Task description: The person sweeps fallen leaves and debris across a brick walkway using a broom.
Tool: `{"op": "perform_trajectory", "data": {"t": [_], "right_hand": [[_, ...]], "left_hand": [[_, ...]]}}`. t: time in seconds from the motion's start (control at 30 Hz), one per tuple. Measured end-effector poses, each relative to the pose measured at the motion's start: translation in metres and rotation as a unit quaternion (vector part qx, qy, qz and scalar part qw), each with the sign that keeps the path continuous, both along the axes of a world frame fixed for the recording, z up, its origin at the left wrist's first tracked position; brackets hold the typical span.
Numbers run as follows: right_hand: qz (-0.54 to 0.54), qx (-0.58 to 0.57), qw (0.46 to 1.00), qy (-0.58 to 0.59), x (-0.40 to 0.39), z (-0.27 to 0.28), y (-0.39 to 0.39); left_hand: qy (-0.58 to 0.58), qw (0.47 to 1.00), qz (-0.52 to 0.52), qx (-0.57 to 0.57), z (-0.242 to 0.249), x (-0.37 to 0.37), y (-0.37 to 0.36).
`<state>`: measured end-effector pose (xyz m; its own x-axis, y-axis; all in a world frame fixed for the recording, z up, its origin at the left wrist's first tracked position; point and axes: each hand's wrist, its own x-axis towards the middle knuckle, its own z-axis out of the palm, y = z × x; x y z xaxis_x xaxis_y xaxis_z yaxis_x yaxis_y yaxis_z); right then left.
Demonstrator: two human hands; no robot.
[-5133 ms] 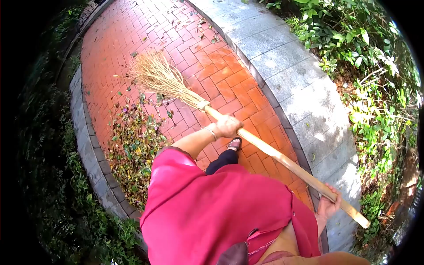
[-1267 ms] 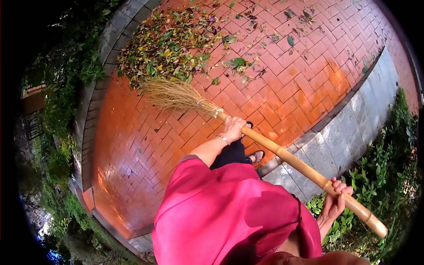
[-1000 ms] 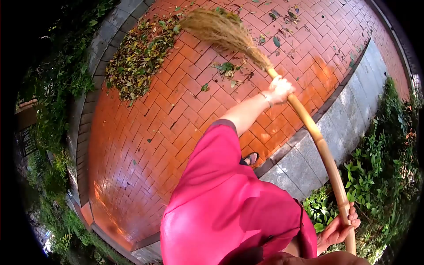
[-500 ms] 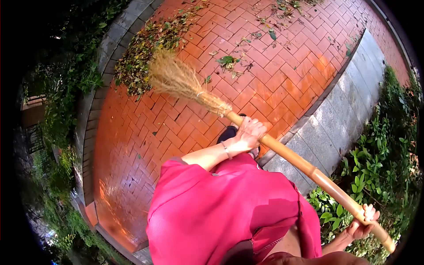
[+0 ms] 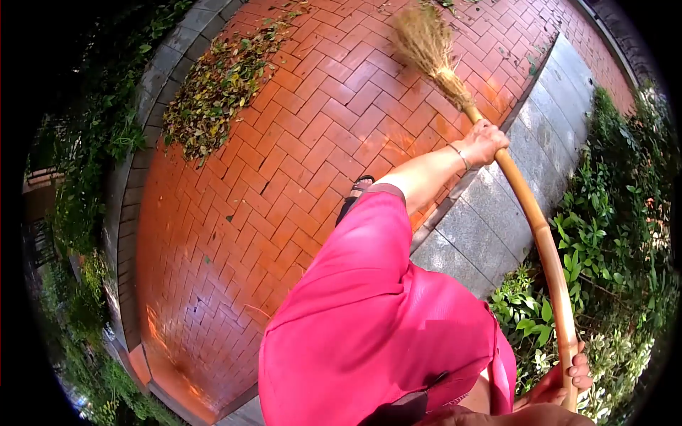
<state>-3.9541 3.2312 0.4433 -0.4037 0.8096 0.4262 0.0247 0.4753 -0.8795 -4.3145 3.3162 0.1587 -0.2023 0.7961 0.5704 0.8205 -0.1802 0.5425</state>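
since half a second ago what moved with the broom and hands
The broom swung from the left, beside the leaf pile, forward and right; its bristles now reach out near the stone kerb. The left hand stretched out with it. Both it and the right hand kept their grip; the pile stayed put.

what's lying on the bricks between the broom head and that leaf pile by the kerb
Nothing visible. The broom head is out at the far right of the path, and only bare red brick lies between it and the leaf pile against the left kerb.
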Motion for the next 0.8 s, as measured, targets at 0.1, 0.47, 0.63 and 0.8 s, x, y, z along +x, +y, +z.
{"op": "perform_trajectory", "data": {"t": [0.1, 0.47, 0.63, 0.8], "right_hand": [[0.165, 0.089, 0.982, 0.027, 0.021, 0.021, 0.030], [0.202, 0.367, 0.905, -0.076, -0.161, 0.110, 0.173], [0.474, 0.041, 0.880, 0.009, -0.370, 0.048, 0.040], [0.662, 0.019, 0.698, -0.272, -0.478, -0.078, -0.168]], "left_hand": [[0.052, 0.998, 0.012, -0.022, 0.061, -0.015, -0.002], [-0.164, 0.960, 0.184, -0.135, 0.123, -0.082, -0.197], [-0.235, 0.909, 0.344, 0.001, 0.153, -0.181, -0.360], [-0.212, 0.776, 0.561, 0.197, 0.268, -0.139, -0.560]]}}
